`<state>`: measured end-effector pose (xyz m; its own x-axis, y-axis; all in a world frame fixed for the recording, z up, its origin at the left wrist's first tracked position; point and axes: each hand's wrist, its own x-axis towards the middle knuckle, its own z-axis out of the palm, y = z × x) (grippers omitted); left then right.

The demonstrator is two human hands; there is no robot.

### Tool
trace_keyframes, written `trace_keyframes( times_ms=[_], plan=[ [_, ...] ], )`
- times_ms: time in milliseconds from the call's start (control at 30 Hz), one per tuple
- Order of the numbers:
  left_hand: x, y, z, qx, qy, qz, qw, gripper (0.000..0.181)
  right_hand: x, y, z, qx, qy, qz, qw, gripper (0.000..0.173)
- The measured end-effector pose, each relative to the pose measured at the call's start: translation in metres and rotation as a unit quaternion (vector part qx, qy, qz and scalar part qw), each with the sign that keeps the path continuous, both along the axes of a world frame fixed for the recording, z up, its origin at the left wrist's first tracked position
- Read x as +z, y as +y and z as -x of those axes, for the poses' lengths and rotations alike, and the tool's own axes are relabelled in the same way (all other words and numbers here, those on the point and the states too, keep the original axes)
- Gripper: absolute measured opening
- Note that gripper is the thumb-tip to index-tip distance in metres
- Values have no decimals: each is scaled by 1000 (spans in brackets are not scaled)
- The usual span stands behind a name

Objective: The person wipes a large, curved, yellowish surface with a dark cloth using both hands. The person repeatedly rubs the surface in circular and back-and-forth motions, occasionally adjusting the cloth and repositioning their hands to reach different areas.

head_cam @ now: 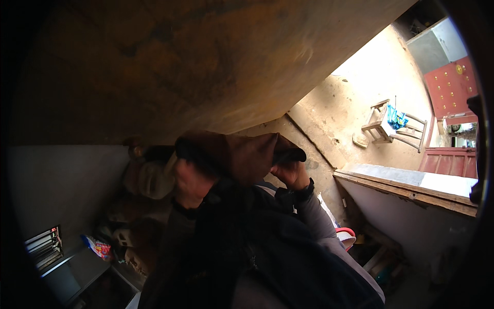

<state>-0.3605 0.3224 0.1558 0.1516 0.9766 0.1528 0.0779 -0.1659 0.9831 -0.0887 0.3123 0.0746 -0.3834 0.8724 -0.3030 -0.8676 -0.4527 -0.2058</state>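
Note:
A dark reddish-brown piece of cloth (247,154), perhaps a garment or a cover, is stretched between my two hands in front of my chest. My left hand (193,179) is at its left end, blurred, with the fingers hidden beneath the dark edge. At the right end, my right hand (291,174) grips the cloth from below, its fingers under the black-trimmed edge. My dark jacket and its sleeves fill the lower middle of the view.
A large brown wall (193,69) leans over the upper view. Plastic jugs (154,179) stand left of me. To the right are a wooden door frame (409,193), a small wooden chair (380,123) bearing a blue bag, a stone (360,140) and red doors (451,85).

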Motion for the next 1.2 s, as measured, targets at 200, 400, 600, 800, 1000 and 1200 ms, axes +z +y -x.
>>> trace_keyframes(
  times_ms=[200, 400, 600, 800, 1000, 1200],
  plan=[
    [24, 9, -10, -28, -522, 326, 788, 52, -28, -1, 16, -4, 126, 15, 992, 48],
    [12, 5, 0, -7, -535, 331, 777, 52, -33, 5, 16, -10, 224, 67, 972, 39],
    [2, 7, 5, -25, -524, 283, 803, 51, -22, 13, 16, 21, 243, 47, 969, 38],
    [13, 6, 2, -5, -536, 314, 784, 50, -10, 16, 6, 29, 156, 49, 986, 36],
    [10, 11, -2, -35, -552, 309, 774, 52, 22, 13, 38, 75, 103, 62, 990, 44],
    [10, 12, -11, 31, -471, 303, 828, 53, 41, 12, 48, 186, -40, 65, 980, 45]
  ],
)
